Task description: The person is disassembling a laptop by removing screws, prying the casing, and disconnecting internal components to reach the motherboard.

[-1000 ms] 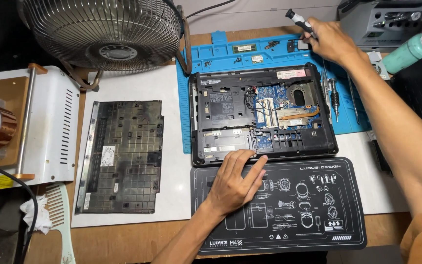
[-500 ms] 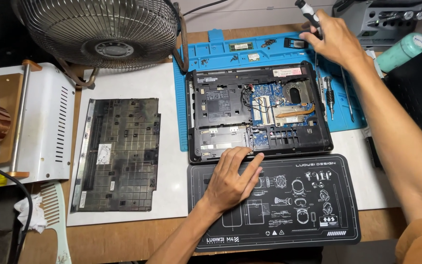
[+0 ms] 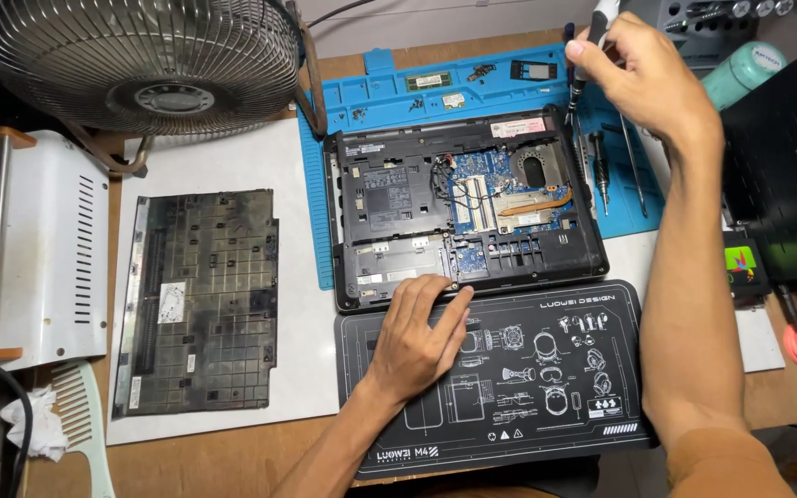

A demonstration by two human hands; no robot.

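**Two hands at an opened laptop**

Our left hand lies flat with its fingers spread. It holds nothing. Its fingertips touch the front edge of the open laptop, and its palm rests on the black mat with white drawings.

Our right hand is up high, past the far right corner of the laptop. It is closed around a thin screwdriver. The tool points down, and its tip is just above that corner.

We see the laptop lying bottom up with its cover off. Its blue board, wires and copper pipe all show. It sits partly on the blue work mat, just behind the black mat.

More thin tools lie on the blue mat beside the laptop, on the right. The black bottom cover lies well apart, on the white sheet to the left. A big round fan stands at the far left corner. A white metal box is at the left edge. A green bottle lies near our right hand.
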